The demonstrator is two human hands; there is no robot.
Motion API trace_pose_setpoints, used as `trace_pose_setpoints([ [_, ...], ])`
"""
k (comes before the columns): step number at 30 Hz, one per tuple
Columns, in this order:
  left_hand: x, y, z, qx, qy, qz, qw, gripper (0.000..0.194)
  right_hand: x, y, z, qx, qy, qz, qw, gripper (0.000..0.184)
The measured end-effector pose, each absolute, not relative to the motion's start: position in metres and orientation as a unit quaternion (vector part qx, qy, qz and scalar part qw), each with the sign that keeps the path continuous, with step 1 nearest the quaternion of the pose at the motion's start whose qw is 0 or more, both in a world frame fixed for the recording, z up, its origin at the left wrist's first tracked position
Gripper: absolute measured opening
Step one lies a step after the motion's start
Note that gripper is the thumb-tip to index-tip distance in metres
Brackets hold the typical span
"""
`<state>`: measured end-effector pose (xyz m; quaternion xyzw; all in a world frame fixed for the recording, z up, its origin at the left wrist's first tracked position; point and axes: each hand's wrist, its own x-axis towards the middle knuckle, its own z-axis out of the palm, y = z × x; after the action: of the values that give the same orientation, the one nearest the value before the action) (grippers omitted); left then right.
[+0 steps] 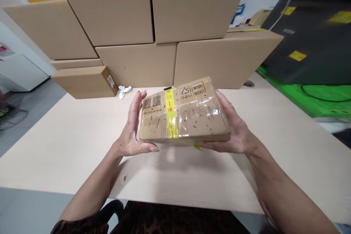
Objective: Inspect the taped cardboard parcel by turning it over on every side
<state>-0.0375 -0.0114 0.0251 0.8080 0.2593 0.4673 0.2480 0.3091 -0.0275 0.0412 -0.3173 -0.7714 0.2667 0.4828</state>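
A small cardboard box (192, 117) is held above the table, slightly tilted, wrapped in clear shiny tape. Down its face runs a yellow tape strip (171, 117) with red print, beside printed codes and handling symbols. My left hand (133, 128) cups the left end, fingertips at the upper corner and thumb along the lower edge. On the opposite side, my right hand (236, 128) grips the right end; its fingers are partly hidden behind the box.
Large cardboard boxes (137, 65) are stacked along the back of the table (82, 146). A flat carton (82, 82) and crumpled white paper (124, 90) lie at back left. A roll of tape (249, 83) sits at back right, near a dark machine (309, 40) and a green surface (315, 98).
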Motion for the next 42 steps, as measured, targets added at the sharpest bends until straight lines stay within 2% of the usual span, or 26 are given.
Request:
trace_pose_setpoints([
  [6, -0.033, -0.023, 0.040, 0.873, 0.256, 0.374, 0.181, 0.147, 0.309, -0.043, 0.063, -0.276, -0.853, 0.101, 0.431, 0.124],
  [8, -0.027, -0.026, 0.038, 0.878, 0.251, 0.374, 0.163, 0.145, 0.304, -0.047, 0.067, -0.287, -0.853, 0.100, 0.425, 0.120],
  [12, -0.024, -0.024, 0.028, 0.855, 0.273, 0.411, 0.162, 0.137, 0.304, -0.043, 0.068, -0.330, -0.817, 0.154, 0.447, 0.094],
  [13, -0.025, -0.022, 0.026, 0.843, 0.279, 0.425, 0.176, 0.136, 0.307, -0.039, 0.066, -0.345, -0.806, 0.167, 0.450, 0.093],
  [16, -0.030, -0.012, 0.019, 0.795, 0.280, 0.483, 0.236, 0.134, 0.323, -0.024, 0.055, -0.390, -0.765, 0.218, 0.464, 0.112],
  [20, -0.031, 0.003, 0.009, 0.761, 0.268, 0.514, 0.292, 0.133, 0.338, -0.007, 0.038, -0.383, -0.652, 0.397, 0.521, 0.131],
  [23, -0.028, 0.011, -0.004, 0.740, 0.268, 0.517, 0.338, 0.127, 0.335, -0.002, 0.031, -0.344, -0.605, 0.469, 0.544, 0.127],
  [27, -0.030, 0.017, -0.016, 0.737, 0.268, 0.468, 0.407, 0.128, 0.327, 0.001, 0.029, -0.331, -0.591, 0.469, 0.567, 0.116],
  [30, -0.035, 0.017, -0.014, 0.744, 0.269, 0.461, 0.402, 0.127, 0.326, 0.000, 0.028, -0.348, -0.603, 0.470, 0.543, 0.119],
  [37, -0.038, 0.011, -0.008, 0.720, 0.311, 0.469, 0.407, 0.132, 0.322, -0.002, 0.021, -0.360, -0.657, 0.468, 0.469, 0.139],
  [42, -0.034, 0.012, -0.017, 0.664, 0.312, 0.500, 0.460, 0.124, 0.311, 0.000, 0.013, -0.361, -0.619, 0.504, 0.482, 0.130],
])
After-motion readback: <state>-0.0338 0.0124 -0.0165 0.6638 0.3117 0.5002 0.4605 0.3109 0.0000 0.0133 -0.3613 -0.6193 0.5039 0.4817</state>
